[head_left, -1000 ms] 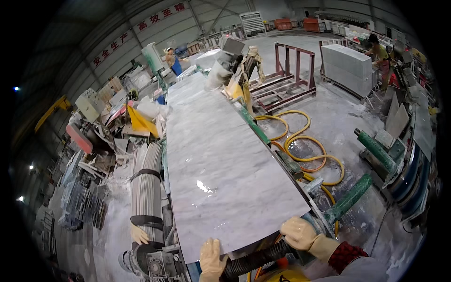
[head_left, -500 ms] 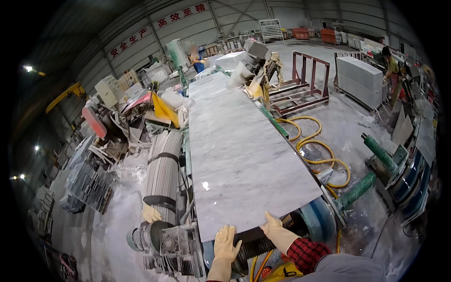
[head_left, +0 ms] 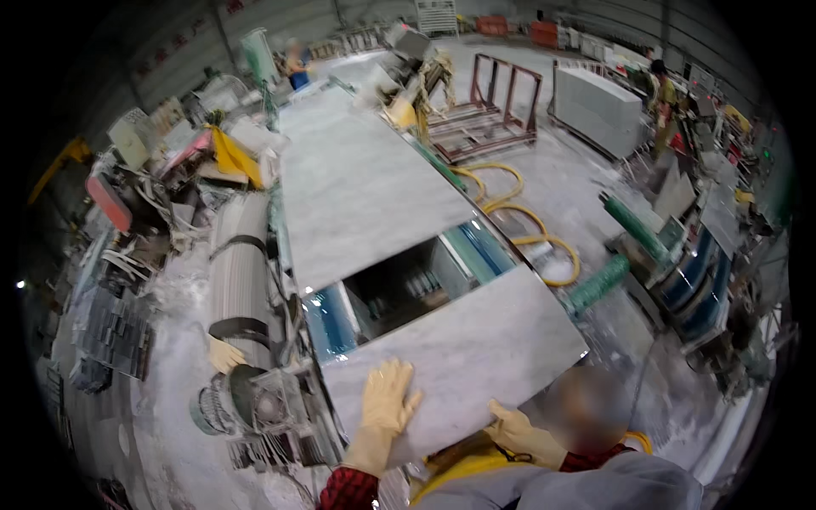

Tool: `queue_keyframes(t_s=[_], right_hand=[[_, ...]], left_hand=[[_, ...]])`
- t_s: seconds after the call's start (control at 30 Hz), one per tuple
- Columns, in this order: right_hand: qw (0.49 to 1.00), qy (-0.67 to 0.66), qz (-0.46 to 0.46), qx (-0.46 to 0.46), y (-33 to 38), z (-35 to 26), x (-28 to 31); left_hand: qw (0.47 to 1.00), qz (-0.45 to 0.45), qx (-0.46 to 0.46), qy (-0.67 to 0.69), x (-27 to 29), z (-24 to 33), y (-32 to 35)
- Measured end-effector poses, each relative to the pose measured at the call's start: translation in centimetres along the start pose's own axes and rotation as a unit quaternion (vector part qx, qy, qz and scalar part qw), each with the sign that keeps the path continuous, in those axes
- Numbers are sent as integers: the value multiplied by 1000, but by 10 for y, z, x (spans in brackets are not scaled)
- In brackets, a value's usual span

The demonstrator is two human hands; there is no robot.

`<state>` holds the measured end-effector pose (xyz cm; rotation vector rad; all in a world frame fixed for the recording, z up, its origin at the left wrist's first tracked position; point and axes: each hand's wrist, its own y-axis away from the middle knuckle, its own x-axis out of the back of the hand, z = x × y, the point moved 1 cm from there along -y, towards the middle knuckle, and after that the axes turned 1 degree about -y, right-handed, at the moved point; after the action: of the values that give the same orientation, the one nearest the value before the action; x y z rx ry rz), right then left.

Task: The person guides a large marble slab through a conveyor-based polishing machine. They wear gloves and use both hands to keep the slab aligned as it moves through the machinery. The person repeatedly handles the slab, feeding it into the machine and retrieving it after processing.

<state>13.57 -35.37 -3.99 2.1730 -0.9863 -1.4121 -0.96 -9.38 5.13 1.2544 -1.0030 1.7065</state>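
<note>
My left hand [head_left: 387, 406], in a cream rubber glove, lies flat with fingers stretched on a near grey-white marble slab [head_left: 476, 340]. My right hand [head_left: 520, 432], gloved alike, grips that slab's near edge, its lower fingers hidden. Beyond a gap, a second, longer marble slab [head_left: 365, 178] lies on the machine bed. Inside the gap show blue belts [head_left: 327, 321] at both sides and a dark hollow [head_left: 399, 293] in the middle. The near slab's close edge lies by my body, above a yellow apron [head_left: 476, 459].
Left of the bed are a motor [head_left: 270, 408], a loose cream glove [head_left: 225, 354] and a grey ribbed cover [head_left: 240, 280]. A yellow hose [head_left: 544, 242] and green cylinder [head_left: 599, 285] lie right. A blurred round shape [head_left: 586, 410] is beside my right forearm. Two people stand farther off.
The marble surface looked continuous; a gap now separates the near slab from the far one. The near slab sits closer to me. My left hand has moved onto its top. The view has shifted.
</note>
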Motion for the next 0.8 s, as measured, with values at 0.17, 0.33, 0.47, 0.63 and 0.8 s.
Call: queue_keyframes(t_s=[0.17, 0.33, 0.47, 0.63, 0.8], right_hand=[[994, 22, 102, -24, 24, 16, 18], [993, 22, 120, 6, 34, 2, -14], [992, 49, 110, -29, -3, 19, 24], [845, 517, -131, 19, -67, 56, 105], [926, 348, -142, 24, -69, 71, 118]], left_hand=[[996, 82, -31, -8, -30, -37, -65], [983, -108, 130, 77, -12, -66, -109], [954, -240, 176, 30, 30, -66, -134], [974, -122, 160, 105, 79, -29, -101], [981, -78, 152, 93, 114, 21, -77]])
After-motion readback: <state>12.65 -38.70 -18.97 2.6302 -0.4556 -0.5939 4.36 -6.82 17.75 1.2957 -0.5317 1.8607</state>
